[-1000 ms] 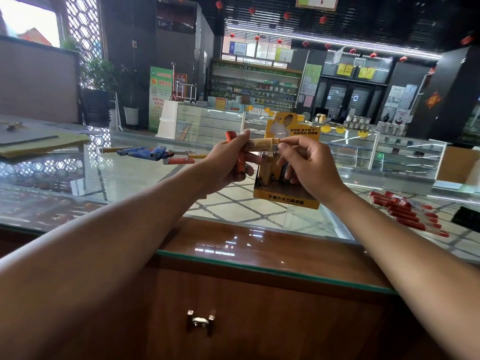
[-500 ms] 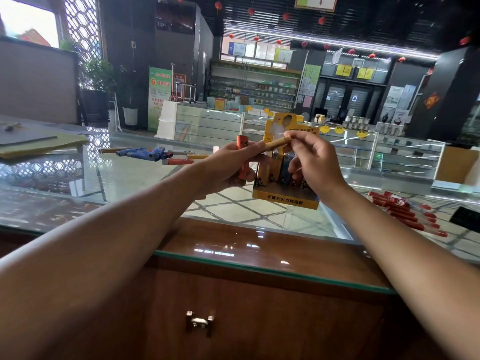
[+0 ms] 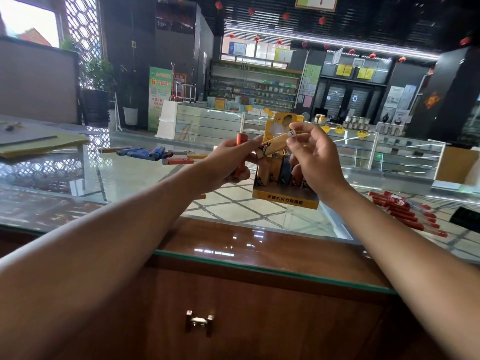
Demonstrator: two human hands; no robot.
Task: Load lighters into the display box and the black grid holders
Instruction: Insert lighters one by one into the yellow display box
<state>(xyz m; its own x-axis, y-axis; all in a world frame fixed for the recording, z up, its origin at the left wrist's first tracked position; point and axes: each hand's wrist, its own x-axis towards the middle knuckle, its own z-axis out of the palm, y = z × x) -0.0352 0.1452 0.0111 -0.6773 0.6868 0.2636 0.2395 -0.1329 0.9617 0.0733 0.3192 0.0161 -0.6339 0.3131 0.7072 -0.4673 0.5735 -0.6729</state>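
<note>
Above the glass counter (image 3: pixel 130 183), the right hand (image 3: pixel 317 162) pinches the silver-capped upper end of a yellow lighter (image 3: pixel 272 146) between thumb and fingertips. The lighter is tilted, with a dark printed figure near its lower end, which meets the left thumb. It sits just over the yellow display box (image 3: pixel 285 201), where yellow, blue and orange lighters stand upright. The left hand (image 3: pixel 228 165) is clenched round an upright orange lighter (image 3: pixel 241 138). Blue lighters (image 3: pixel 145 153) lie loose at left, red lighters (image 3: pixel 400 211) at right.
</note>
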